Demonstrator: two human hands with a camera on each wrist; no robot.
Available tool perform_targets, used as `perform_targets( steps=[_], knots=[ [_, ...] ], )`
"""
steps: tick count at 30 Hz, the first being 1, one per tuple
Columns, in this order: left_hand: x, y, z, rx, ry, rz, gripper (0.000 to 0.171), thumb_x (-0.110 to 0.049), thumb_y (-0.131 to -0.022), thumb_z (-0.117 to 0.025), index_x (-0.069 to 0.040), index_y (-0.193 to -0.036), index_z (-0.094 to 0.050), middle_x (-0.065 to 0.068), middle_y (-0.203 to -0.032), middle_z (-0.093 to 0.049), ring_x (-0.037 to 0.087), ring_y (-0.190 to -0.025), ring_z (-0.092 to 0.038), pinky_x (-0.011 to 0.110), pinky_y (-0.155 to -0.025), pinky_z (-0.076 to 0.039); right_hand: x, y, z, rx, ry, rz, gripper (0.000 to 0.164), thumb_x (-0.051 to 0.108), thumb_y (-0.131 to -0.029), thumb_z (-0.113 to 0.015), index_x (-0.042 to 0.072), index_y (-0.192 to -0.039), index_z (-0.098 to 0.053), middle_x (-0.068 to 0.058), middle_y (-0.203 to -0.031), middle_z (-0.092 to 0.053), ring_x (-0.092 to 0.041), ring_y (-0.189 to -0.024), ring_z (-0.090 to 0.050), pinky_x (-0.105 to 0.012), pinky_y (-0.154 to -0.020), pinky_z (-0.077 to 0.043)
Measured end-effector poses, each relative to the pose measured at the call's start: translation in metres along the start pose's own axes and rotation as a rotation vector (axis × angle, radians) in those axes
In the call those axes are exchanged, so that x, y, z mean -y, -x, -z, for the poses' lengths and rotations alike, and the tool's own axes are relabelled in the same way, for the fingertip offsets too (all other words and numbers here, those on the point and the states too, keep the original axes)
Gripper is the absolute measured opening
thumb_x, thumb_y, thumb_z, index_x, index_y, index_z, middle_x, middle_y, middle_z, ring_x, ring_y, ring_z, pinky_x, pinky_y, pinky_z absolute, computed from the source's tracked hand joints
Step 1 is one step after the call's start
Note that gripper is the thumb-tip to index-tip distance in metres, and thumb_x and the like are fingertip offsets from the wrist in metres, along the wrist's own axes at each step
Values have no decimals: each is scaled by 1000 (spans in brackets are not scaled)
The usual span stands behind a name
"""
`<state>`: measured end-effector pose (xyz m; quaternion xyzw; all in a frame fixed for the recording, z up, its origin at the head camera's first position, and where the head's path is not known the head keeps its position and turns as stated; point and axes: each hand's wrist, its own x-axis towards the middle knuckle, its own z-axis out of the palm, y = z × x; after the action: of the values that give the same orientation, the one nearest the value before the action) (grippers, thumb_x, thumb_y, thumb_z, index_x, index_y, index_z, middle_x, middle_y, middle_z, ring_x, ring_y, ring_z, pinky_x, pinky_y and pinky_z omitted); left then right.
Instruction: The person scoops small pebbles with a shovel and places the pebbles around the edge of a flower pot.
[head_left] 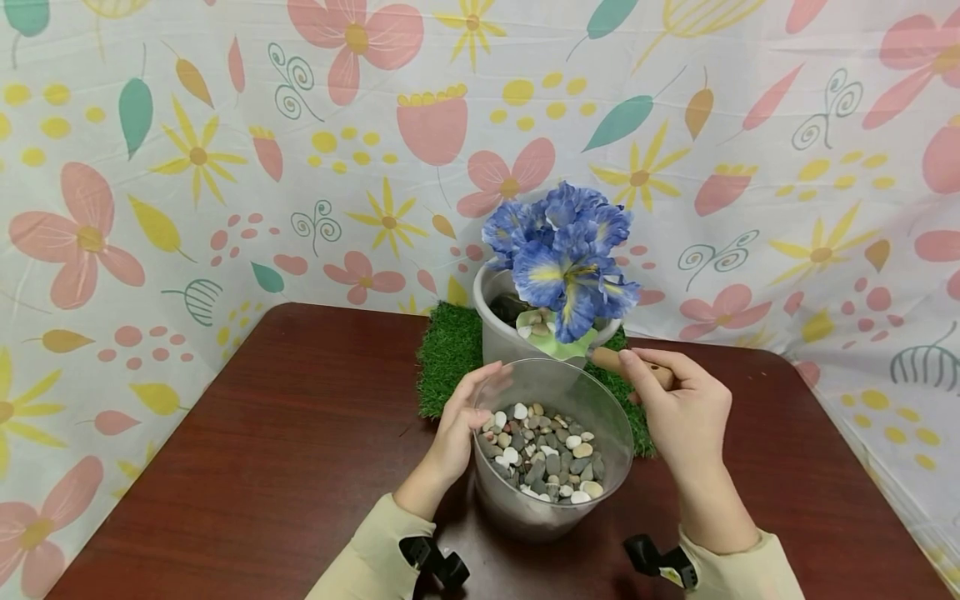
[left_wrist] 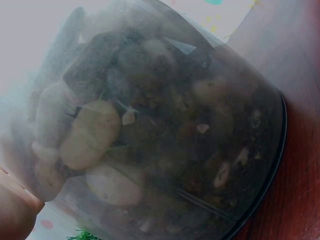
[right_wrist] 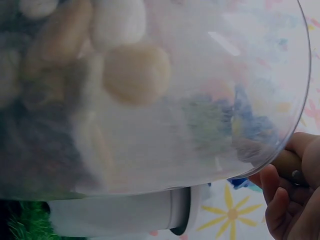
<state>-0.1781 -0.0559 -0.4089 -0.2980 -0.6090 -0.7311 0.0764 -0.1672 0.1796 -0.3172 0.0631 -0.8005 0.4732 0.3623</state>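
Observation:
My right hand (head_left: 686, 408) grips the wooden handle of a small garden trowel (head_left: 611, 361). The trowel's light green blade (head_left: 564, 347) bears a few pebbles and is over the near rim of a grey flowerpot (head_left: 491, 329), below blue artificial flowers (head_left: 562, 250). My left hand (head_left: 452, 433) holds the left side of a clear plastic tub (head_left: 517, 512), thumb at the rim. Grey, white and tan pebbles (head_left: 551, 454) lie in the tub. In the right wrist view, the tub hides the trowel's blade.
A green artificial grass mat (head_left: 446, 358) lies under the flowerpot. Both stand toward the back of the dark red-brown table (head_left: 300, 433). Behind it hangs a flower-patterned cloth (head_left: 300, 150).

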Motion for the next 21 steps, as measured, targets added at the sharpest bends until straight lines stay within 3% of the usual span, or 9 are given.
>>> perform_targets(
  steps=[4, 6, 10, 17, 21],
  knots=[
    [0, -1, -1, 7, 21, -10, 61, -10, -82, -32, 11, -139, -29, 35, -141, -36, 51, -129, -37, 45, -97, -45, 4, -1, 2, 32, 49, 42, 15, 11, -79, -73, 4, -92, -75, 25, -54, -53, 5, -48, -53, -14, -46, -40],
    [-1, -1, -2, 12, 36, -16, 61, -10, -82, -33, 12, -139, -28, 36, -141, -35, 52, -129, -36, 57, -108, -30, 6, -2, 4, 43, 77, 64, 15, 13, -79, -74, 5, -92, -75, 27, -55, -53, 7, -48, -52, -14, -45, -39],
    [-1, -1, -2, 9, 46, -19, 61, -10, -82, -33, 12, -139, -28, 37, -141, -35, 53, -129, -35, 64, -107, -27, 10, -4, 5, 59, 127, 107, 16, 15, -79, -74, 7, -93, -76, 24, -55, -53, 8, -47, -48, -15, -43, -35],
    [0, -1, -2, 8, 45, -18, 61, -10, -83, -33, 13, -139, -28, 37, -141, -35, 53, -129, -35, 64, -106, -27, 18, -13, 6, 67, 170, 177, 18, 15, -80, -74, 7, -95, -76, -1, -55, -62, 13, -50, -46, -13, -47, -34],
    [1, -1, -1, 8, 48, -17, 60, -10, -83, -33, 12, -139, -28, 36, -141, -35, 52, -129, -36, 64, -106, -27, 25, -19, 5, 73, 198, 253, 19, 13, -79, -74, 8, -97, -75, -4, -60, -65, 13, -50, -40, -13, -48, -33]
  ],
)
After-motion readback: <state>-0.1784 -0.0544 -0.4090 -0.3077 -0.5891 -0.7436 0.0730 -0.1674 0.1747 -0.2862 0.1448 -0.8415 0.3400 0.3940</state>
